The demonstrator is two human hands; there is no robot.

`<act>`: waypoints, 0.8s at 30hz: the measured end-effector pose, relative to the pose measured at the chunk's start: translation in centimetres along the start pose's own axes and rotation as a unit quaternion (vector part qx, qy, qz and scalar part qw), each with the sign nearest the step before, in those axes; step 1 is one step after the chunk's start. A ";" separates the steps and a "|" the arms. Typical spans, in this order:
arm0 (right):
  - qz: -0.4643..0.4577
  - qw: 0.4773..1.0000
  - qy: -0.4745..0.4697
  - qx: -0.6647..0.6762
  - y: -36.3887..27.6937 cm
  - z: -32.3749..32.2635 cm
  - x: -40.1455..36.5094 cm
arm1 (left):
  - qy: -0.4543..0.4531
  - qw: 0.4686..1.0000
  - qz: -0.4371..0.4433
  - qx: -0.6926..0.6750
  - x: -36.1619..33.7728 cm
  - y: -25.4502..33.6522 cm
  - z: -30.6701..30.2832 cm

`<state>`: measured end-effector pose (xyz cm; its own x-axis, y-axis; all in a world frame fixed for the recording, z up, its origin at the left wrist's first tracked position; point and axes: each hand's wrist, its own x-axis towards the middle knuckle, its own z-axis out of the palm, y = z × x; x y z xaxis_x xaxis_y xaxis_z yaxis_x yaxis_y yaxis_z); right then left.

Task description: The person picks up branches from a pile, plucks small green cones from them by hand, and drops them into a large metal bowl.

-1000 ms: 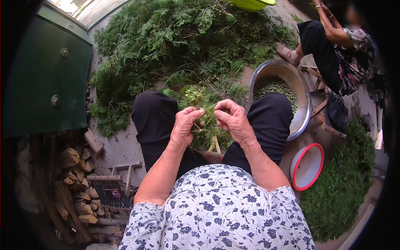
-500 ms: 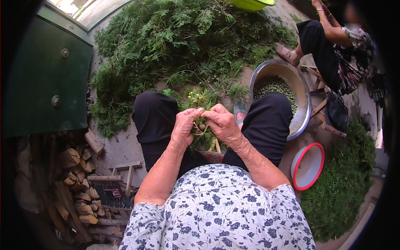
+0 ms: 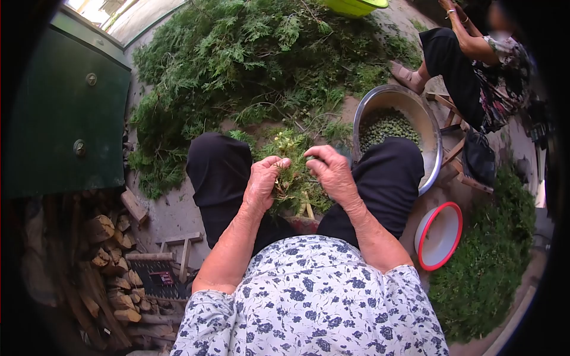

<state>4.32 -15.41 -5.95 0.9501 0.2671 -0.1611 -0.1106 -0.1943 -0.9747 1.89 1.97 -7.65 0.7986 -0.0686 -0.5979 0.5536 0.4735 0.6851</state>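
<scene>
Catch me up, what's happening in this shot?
A seated person handles a green sprig between their knees: the left hand pinches it, the right hand curls at its top, grip unclear. A metal bowl of small green round bits sits by the right knee, with a red-rimmed basin nearer. Cut branches cover the ground ahead, and a second person sits beyond the bowl.

Bushy green sprig point(image 3: 295, 172), upright between two dark-trousered knees
</scene>
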 end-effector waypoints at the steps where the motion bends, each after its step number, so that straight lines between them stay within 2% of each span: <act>1: -0.004 0.999 0.046 0.013 0.5 -0.7 0.1 | 0.004 1.000 0.003 0.011 -0.1 0.0 0.1; 3: -0.086 0.981 0.141 -0.104 -0.7 -3.2 0.5 | 0.019 0.999 0.030 0.038 0.1 -0.3 -0.1; 6: -0.157 0.902 0.269 -0.300 -1.4 -8.9 1.0 | 0.025 0.995 0.079 0.056 0.0 -0.3 0.0; 7: -0.166 0.869 0.299 -0.359 -1.1 -11.2 1.0 | 0.015 0.994 0.101 0.045 -0.1 -0.2 0.1; 9: -0.160 0.762 0.357 -0.517 0.3 -15.6 1.1 | 0.008 0.994 0.103 0.048 0.1 -0.2 0.1; 11: -0.112 0.754 0.411 -0.500 -0.2 -17.4 0.3 | 0.001 0.993 0.104 0.051 0.1 -0.1 0.1; 12: -0.122 0.752 0.433 -0.482 -0.8 -17.3 0.1 | 0.004 0.992 0.107 0.072 0.0 0.0 0.2; 13: -0.121 0.751 0.434 -0.482 -1.5 -16.6 -0.1 | 0.006 0.990 0.109 0.094 -0.2 0.2 0.5; 14: -0.124 0.835 0.383 -0.375 -2.2 -15.4 -0.3 | 0.002 0.990 0.108 0.096 -0.4 0.5 1.0; 15: -0.125 0.901 0.324 -0.259 -2.8 -13.9 -0.3 | 0.009 0.994 0.069 0.082 -0.9 1.1 1.6; 16: -0.097 0.944 0.256 -0.184 -3.3 -11.8 -0.4 | 0.016 0.997 0.031 0.070 -1.1 1.4 1.9; 17: -0.070 0.975 0.184 -0.106 -3.8 -9.5 -0.5 | 0.014 0.997 0.031 0.072 -1.0 1.4 1.9; 19: -0.168 0.973 0.081 -0.134 -4.3 -5.4 -0.5 | 0.007 0.995 0.033 0.095 -0.8 1.0 1.7; 21: -0.192 0.974 0.036 -0.115 -2.7 -2.4 -0.1 | 0.002 0.994 0.041 0.103 -0.7 0.6 1.5; 23: -0.225 0.964 0.036 -0.138 -1.5 -0.4 0.0 | -0.003 0.993 0.050 0.109 -0.6 0.0 1.4; 24: -0.169 0.975 0.026 -0.141 -1.8 0.1 -0.2 | -0.009 0.992 0.076 0.102 -0.6 -0.1 1.7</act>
<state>4.25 -15.00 -4.13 0.9326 0.3140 0.1779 0.2895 -0.3566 -0.8883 1.75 0.46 -6.63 0.8798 -0.0274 -0.4745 0.4611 0.2916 0.8381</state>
